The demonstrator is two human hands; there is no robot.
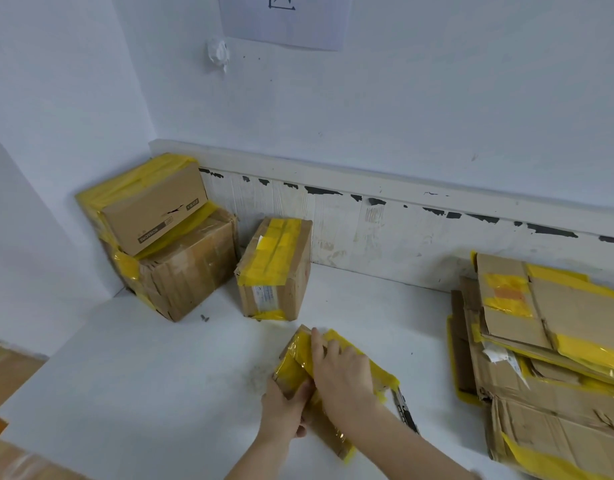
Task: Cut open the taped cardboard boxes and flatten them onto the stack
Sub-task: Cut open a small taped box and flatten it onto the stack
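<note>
A small cardboard box (295, 362) wrapped in yellow tape lies crushed on the white table, near the front middle. My right hand (343, 372) presses flat on top of it, fingers spread. My left hand (284, 407) grips its left edge, thumb over the cardboard. A dark utility knife (404, 410) lies on the table just right of my right forearm. The stack of flattened boxes (548, 368) sits at the right. Three taped boxes stand at the back left: a single one (277, 268), and a large one (191, 268) with a smaller one (149, 206) on top.
The white table (142, 375) meets a wall with a scuffed skirting board (367, 223) behind. A small dark screw (205, 318) lies near the large box. More cardboard (18, 459) shows at the bottom left corner.
</note>
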